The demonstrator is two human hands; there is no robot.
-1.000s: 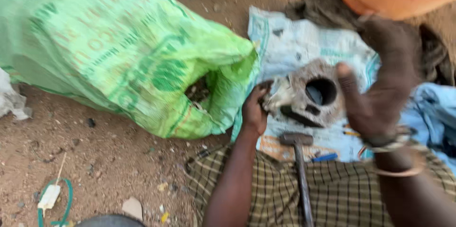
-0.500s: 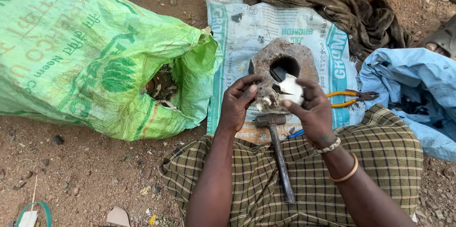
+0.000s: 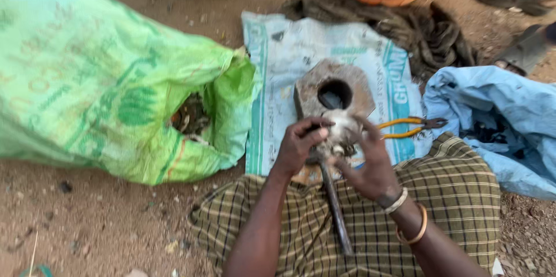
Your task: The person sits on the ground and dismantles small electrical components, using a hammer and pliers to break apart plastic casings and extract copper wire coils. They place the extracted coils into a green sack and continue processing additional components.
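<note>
Scrap piece point(image 3: 340, 129), grey and dirty, now sits pinched between left hand point(image 3: 298, 146) and right hand point(image 3: 370, 164), lifted from block point(image 3: 333, 88) at 12 o'clock; hammer point(image 3: 333, 196) rests below.

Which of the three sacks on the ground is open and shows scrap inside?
The green sack at the left: its mouth gapes toward the hands. The white one lies flat; the blue one is crumpled.

A metal block point(image 3: 333, 88) sits on a flat sack point(image 3: 301, 51) spread on the ground; pliers point(image 3: 411, 127) lie on the sack's right edge, an open bag point(image 3: 116, 103) lies off its left edge, a hammer point(image 3: 335, 210) rests across the lap
</note>
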